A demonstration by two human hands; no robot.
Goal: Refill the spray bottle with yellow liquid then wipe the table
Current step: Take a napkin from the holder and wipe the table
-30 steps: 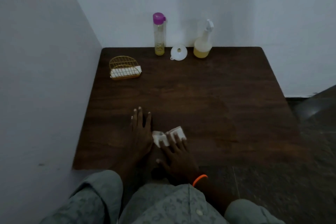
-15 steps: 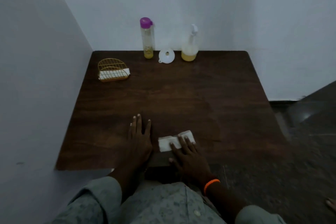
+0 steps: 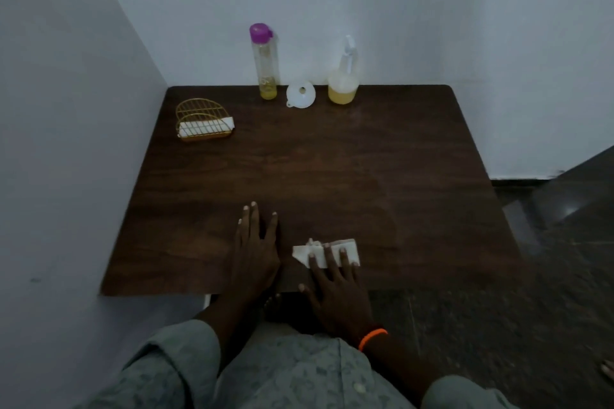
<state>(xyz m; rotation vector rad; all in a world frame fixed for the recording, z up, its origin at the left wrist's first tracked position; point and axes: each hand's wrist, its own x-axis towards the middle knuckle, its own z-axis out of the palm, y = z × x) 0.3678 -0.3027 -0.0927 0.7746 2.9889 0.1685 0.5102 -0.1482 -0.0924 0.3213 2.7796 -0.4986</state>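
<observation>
A white folded tissue (image 3: pixel 349 248) lies near the front edge of the dark wooden table (image 3: pixel 332 169). My right hand (image 3: pixel 335 285) presses flat on the tissue with its fingers spread over it. My left hand (image 3: pixel 255 252) rests flat on the table just left of the tissue, fingers together, holding nothing. At the back edge stand a spray bottle (image 3: pixel 344 76) with yellow liquid in its lower part, a white funnel (image 3: pixel 300 95) and a tall clear bottle (image 3: pixel 264 60) with a purple cap and a little yellow liquid.
A gold wire holder (image 3: pixel 202 121) with white tissues sits at the back left of the table. White walls close in on the left and behind. Dark floor lies to the right of the table.
My right hand has slid the tissue to the right along the front of the table. My left hand stays flat in about the same place.
</observation>
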